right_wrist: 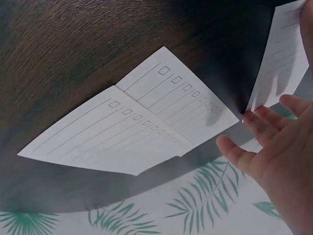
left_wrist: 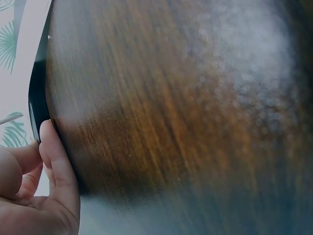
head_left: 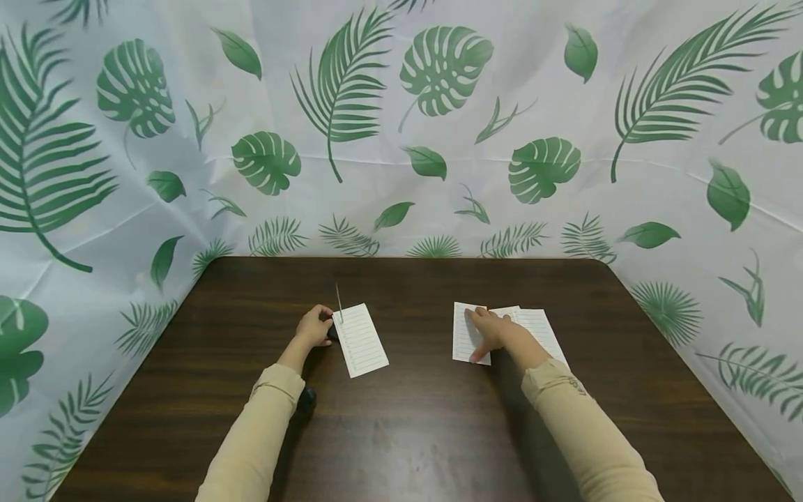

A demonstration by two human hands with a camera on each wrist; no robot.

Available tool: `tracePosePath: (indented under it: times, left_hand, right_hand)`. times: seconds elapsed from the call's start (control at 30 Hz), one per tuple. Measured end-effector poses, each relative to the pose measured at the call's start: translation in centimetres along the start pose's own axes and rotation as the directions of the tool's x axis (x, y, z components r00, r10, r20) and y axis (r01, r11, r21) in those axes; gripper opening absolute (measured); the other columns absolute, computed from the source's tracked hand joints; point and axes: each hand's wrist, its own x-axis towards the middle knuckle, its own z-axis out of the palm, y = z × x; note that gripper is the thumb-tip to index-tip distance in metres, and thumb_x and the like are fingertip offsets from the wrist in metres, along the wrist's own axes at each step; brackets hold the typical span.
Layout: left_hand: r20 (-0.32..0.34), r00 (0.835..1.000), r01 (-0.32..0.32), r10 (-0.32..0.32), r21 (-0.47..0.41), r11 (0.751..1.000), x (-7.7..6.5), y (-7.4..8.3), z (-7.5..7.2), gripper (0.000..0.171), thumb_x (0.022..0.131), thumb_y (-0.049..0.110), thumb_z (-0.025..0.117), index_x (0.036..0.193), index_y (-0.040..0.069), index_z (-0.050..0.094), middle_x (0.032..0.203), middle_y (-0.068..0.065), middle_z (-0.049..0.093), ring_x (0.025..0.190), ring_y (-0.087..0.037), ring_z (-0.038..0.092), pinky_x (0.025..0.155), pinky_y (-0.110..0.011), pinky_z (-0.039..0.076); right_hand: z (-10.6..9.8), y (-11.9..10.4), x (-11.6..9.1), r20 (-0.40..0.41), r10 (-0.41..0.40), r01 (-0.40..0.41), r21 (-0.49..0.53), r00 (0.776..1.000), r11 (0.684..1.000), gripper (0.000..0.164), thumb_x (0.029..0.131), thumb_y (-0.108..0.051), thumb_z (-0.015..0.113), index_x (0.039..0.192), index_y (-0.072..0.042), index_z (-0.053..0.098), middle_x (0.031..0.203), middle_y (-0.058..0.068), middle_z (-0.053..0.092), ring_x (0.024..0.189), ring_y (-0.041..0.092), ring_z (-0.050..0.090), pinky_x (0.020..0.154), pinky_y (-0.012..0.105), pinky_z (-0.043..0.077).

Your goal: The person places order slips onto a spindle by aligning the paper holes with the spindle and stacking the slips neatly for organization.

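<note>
My left hand (head_left: 314, 326) grips the black base (head_left: 334, 333) of a bill spike between thumb and fingers. From the base a thin metal rod (head_left: 339, 300) points up, and a lined white card (head_left: 362, 341) sits about its foot, hiding part of the base. In the left wrist view the fingers (left_wrist: 58, 166) pinch the edge of that dark base. Over another lined card (head_left: 463, 338) my right hand (head_left: 495, 331) lies spread, fingertips at its far side and thumb near its closer edge. The right wrist view has those fingers (right_wrist: 261, 127) loosely extended by the card (right_wrist: 283, 49).
To the right of the right hand, two more lined cards (right_wrist: 93, 137) with small printed boxes overlap on the dark wooden table (head_left: 408, 418). A white curtain with green leaves (head_left: 439, 160) hangs behind the table. Beside the left sleeve is a black rounded thing (head_left: 306, 403).
</note>
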Motion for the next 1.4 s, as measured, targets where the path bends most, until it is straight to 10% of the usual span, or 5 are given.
tracePosePath:
  times: [0.67, 1.07, 1.23, 1.4]
  left_hand:
    - [-0.006, 1.000, -0.004, 0.004, 0.012, 1.000, 0.1, 0.1, -0.1, 0.024, 0.097, 0.005, 0.046, 0.121, 0.000, 0.047, 0.109, -0.024, 0.050, 0.057, -0.012, 0.047, 0.048, -0.018, 0.053]
    - [-0.007, 1.000, 0.002, -0.002, 0.018, 1.000, 0.2, 0.1, 0.1, 0.024, 0.097, 0.005, 0.046, 0.121, 0.001, 0.047, 0.111, -0.025, 0.051, 0.059, -0.013, 0.046, 0.049, -0.019, 0.054]
    - [-0.008, 1.000, 0.002, -0.002, 0.015, 1.000, 0.0, 0.2, 0.0, 0.025, 0.097, 0.006, 0.047, 0.121, 0.001, 0.047, 0.113, -0.026, 0.050, 0.061, -0.014, 0.046, 0.049, -0.018, 0.054]
    - [-0.004, 1.000, 0.008, -0.008, 0.027, 1.000, -0.1, 0.2, -0.1, 0.024, 0.098, 0.006, 0.046, 0.121, 0.000, 0.047, 0.114, -0.027, 0.050, 0.061, -0.015, 0.048, 0.049, -0.018, 0.054]
  right_hand:
    - [-0.3, -0.8, 0.4, 0.063, 0.023, -0.022, -0.009, 0.998, 1.000, 0.110, 0.070, -0.027, 0.082, 0.149, -0.002, 0.010, 0.146, 0.032, 0.023, 0.125, 0.062, 0.029, 0.099, 0.073, 0.030]
    - [0.2, -1.5, -0.1, -0.059, -0.026, 0.017, -0.139, 0.998, 0.990, 0.115, 0.064, -0.026, 0.085, 0.150, -0.006, 0.011, 0.134, 0.027, 0.044, 0.113, 0.048, 0.046, 0.094, 0.065, 0.040]
    - [0.6, -1.6, 0.0, -0.097, -0.011, 0.011, 0.006, 0.995, 1.000, 0.114, 0.065, -0.012, 0.086, 0.151, -0.009, 0.011, 0.116, 0.024, 0.042, 0.071, 0.029, 0.055, 0.058, 0.037, 0.050]
    - [1.3, -1.3, 0.1, -0.140, -0.041, 0.064, 0.164, 0.989, 0.984, 0.116, 0.066, 0.002, 0.082, 0.151, -0.010, 0.004, 0.132, 0.032, 0.027, 0.062, 0.021, 0.049, 0.053, 0.026, 0.045]
